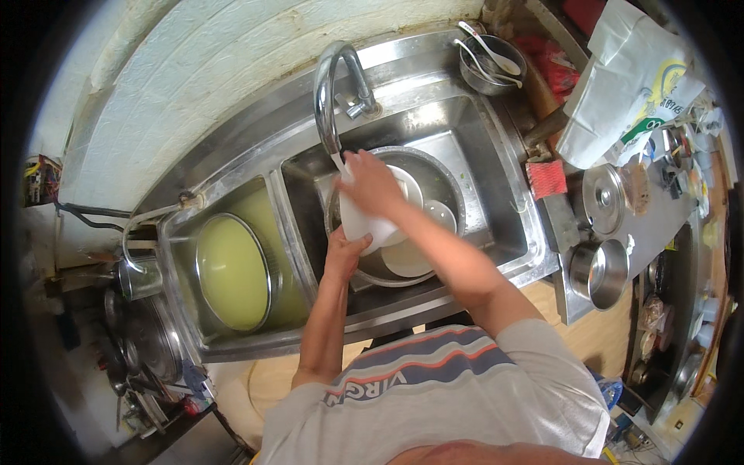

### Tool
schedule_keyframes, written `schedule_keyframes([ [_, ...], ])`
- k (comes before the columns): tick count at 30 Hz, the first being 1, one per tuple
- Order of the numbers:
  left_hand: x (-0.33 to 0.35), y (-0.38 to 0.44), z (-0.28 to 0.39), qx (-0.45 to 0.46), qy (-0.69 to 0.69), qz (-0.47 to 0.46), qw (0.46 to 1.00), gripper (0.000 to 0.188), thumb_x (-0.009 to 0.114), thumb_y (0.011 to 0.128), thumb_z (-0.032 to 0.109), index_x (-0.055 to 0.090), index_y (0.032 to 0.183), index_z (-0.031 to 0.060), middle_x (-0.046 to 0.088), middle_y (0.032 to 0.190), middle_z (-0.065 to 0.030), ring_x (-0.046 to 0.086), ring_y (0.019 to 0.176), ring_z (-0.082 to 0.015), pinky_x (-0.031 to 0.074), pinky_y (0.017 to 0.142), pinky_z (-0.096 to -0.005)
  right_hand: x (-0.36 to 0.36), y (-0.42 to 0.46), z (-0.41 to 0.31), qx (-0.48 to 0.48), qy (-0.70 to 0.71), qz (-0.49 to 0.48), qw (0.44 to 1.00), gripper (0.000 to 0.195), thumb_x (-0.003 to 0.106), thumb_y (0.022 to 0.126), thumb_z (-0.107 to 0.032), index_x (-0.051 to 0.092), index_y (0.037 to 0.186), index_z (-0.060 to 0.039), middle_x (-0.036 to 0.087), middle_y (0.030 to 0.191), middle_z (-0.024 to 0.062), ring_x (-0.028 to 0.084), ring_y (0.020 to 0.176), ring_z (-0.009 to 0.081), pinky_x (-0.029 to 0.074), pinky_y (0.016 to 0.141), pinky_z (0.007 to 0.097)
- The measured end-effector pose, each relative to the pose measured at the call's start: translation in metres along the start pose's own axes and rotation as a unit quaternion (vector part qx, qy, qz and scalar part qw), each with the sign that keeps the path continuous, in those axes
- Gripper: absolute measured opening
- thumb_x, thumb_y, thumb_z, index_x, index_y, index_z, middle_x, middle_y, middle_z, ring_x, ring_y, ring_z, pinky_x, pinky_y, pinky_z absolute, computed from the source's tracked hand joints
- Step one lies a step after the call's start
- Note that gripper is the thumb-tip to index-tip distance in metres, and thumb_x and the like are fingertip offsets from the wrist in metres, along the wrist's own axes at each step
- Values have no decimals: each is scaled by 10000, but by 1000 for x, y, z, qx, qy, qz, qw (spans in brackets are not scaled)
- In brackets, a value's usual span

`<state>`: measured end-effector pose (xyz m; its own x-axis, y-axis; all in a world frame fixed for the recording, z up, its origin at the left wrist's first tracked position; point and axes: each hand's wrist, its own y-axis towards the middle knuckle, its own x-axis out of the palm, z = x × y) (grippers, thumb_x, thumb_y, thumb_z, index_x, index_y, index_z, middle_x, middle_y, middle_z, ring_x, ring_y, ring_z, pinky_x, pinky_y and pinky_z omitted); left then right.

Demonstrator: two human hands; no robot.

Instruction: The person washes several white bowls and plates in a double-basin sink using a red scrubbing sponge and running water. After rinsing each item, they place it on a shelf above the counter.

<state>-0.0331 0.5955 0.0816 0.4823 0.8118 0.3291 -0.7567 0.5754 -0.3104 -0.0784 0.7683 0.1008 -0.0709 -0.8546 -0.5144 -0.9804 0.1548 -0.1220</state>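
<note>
My left hand (pixel 342 254) grips the lower edge of a white dish (pixel 363 228), thumb on the near side. The dish is tilted over a round steel basin (pixel 456 174) in the right-hand sink bowl. Across the dish's upper part lies my right hand (pixel 375 185), blurred, just below the mouth of the chrome faucet (pixel 326 99). A pale stream of water runs from the faucet beside my fingers. Whether the right fingers close on the dish cannot be made out. Inside the basin are a white bowl (pixel 411 187), a smaller white bowl (pixel 442 216) and cloudy liquid (pixel 407 261).
The left sink bowl holds yellow-green liquid (pixel 285 232) and a metal-rimmed round container (pixel 270 273). A steel bowl with white spoons (pixel 494 61) stands at the back right corner. Rightward are a red scouring pad (pixel 546 179), a steel pot (pixel 600 274) and a hanging plastic bag (pixel 630 87).
</note>
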Motion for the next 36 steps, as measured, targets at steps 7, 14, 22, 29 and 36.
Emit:
schedule_keyframes([
  [7, -12, 14, 1, 143, 111, 83, 980, 472, 698, 713, 81, 535, 1143, -26, 607, 1057, -75, 560, 957, -154, 415, 862, -294, 53, -60, -52, -142, -261, 157, 942, 779, 545, 786, -545, 336, 1338, -37, 293, 1359, 274, 231, 1283, 433, 157, 1024, 572],
  [14, -33, -8, 12, 50, -164, -3, 985, 474, 663, 714, 27, 511, 1159, -27, 576, 1118, -107, 546, 1022, -229, 417, 917, -379, -54, 22, -42, 13, 97, -245, 965, 458, 456, 903, -361, 448, 1264, -80, 545, 1151, 131, 520, 1063, 223, 423, 889, 340],
  [22, 9, 35, 24, 56, -425, 107, 897, 423, 401, 948, 201, 339, 1299, -26, 416, 1314, -149, 393, 1207, -314, 283, 1046, -463, 41, -44, 58, -84, 6, 243, 966, 505, 455, 890, -245, 338, 1337, -42, 307, 1374, 222, 269, 1295, 362, 199, 1083, 408],
  [29, 25, 25, 17, -8, -364, 114, 924, 410, 409, 953, 231, 364, 1298, 16, 435, 1303, -113, 434, 1180, -275, 335, 1018, -416, 3, -53, -27, -201, -236, 52, 949, 474, 457, 880, -313, 449, 1270, -44, 448, 1289, 171, 366, 1252, 284, 250, 1050, 398],
  [36, 17, 8, 11, -40, -345, 114, 931, 484, 423, 932, 297, 341, 1326, 29, 385, 1358, -129, 370, 1236, -309, 272, 1047, -474, -42, 22, 34, 90, 17, -151, 984, 587, 305, 916, -507, 515, 1212, -47, 568, 1165, 135, 558, 1021, 246, 407, 903, 372],
])
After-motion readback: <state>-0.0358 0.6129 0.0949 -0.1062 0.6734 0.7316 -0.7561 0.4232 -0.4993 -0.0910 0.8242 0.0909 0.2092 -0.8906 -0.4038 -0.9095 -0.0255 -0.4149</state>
